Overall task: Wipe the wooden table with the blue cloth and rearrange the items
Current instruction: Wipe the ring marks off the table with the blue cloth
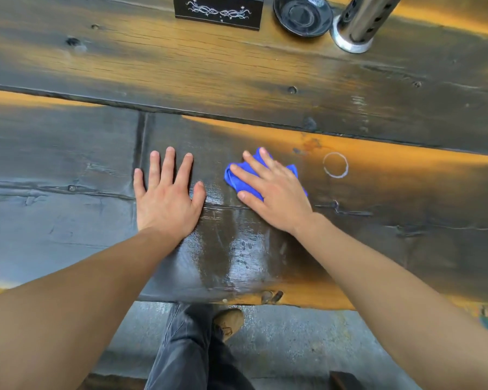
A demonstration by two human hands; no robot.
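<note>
Pressing flat on the wooden desk [265,80], both hands lie palm down with fingers extended. Left hand [166,198]: open, fingers spread, holding nothing, resting directly on the dark planks. Right hand [273,192]: open and laid over the crumpled blue cloth [234,173], which shows at the fingertips and beside the palm, pinned against the desk rather than gripped. Just right of the cloth, a pale ring mark [335,165] sits on the wood; a glossy wet patch [237,249] lies between the forearms near the front edge. Along the far edge stand a black patterned box [219,11], a dark dish [303,15] and a perforated metal cylinder [358,21], well apart from the hands
</note>
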